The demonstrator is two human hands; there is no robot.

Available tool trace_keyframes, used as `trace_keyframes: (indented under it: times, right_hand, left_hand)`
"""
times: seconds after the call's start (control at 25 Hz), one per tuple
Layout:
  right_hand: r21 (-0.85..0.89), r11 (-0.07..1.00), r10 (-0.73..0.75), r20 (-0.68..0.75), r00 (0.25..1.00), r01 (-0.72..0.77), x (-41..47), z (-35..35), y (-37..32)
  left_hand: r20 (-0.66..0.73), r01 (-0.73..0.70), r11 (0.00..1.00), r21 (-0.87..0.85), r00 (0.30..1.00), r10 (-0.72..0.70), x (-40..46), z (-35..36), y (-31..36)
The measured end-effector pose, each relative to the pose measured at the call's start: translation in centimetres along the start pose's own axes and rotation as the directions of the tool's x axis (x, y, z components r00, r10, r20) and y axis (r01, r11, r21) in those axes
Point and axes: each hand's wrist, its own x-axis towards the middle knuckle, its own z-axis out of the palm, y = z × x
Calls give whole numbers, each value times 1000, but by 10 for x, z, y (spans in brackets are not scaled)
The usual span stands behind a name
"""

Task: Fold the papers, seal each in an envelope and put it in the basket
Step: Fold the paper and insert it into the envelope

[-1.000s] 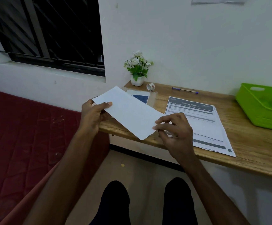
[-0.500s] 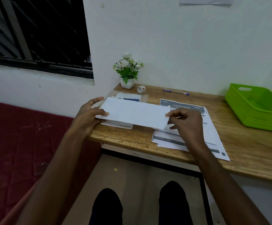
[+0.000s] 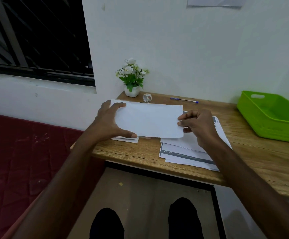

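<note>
While both hands hold it just above the table point(image 3: 126, 152), the folded paper point(image 3: 149, 120) lies flat and roughly level, long edge running left to right. Left hand point(image 3: 108, 122): fingers spread along the paper's left end, thumb at the near corner, index over the far corner, gripping it. Right hand point(image 3: 198, 125): fingers curled, pinching the right edge between thumb and fingertips.

Under the paper's left half, a small pile of envelopes point(image 3: 125, 139) on the table, mostly hidden; only its near edge and far corner show. Cannot tell how many. To the right, a loose stack of printed sheets point(image 3: 188, 155), unfolded, partly beneath the right hand.

Along the wall: a roll of tape point(image 3: 147, 97), a blue pen point(image 3: 184, 100), a small white pot of artificial flowers point(image 3: 132, 77). Green plastic basket point(image 3: 269, 116) well apart at the far right of the table; what shows of its inside holds nothing.

Judgement on progress: early. One sheet looks folded, whether fully is unclear. No envelope filled or sealed in view, nothing in the basket as far as can be seen. Left to do: slip this paper into an envelope, seal it, carry it to the basket, then repeat for the printed sheets remaining
</note>
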Motion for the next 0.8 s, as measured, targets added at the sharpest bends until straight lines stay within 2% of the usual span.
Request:
trace_keyframes:
  times: [0.16, 0.24, 0.36, 0.48, 0.8]
  right_hand:
    - [29, 998, 55, 43, 998, -56, 13, 0, 1]
    - [33, 997, 70, 72, 995, -72, 17, -2, 3]
    - [24, 997, 71, 94, 993, -73, 26, -3, 3]
    - [47, 998, 38, 93, 995, -42, 34, -4, 2]
    - [132, 989, 55, 70, 996, -64, 41, -7, 15]
  left_hand:
    - [7, 24, 983, 181, 1000, -26, 18, 19, 22]
    - [59, -75, 979, 189, 996, 65, 28, 27, 27]
    - [204, -272, 933, 237, 953, 226, 44, 41, 43]
    - [292, -324, 912, 250, 924, 248, 62, 49, 58]
    - [229, -407, 897, 171, 902, 365, 66, 61, 46]
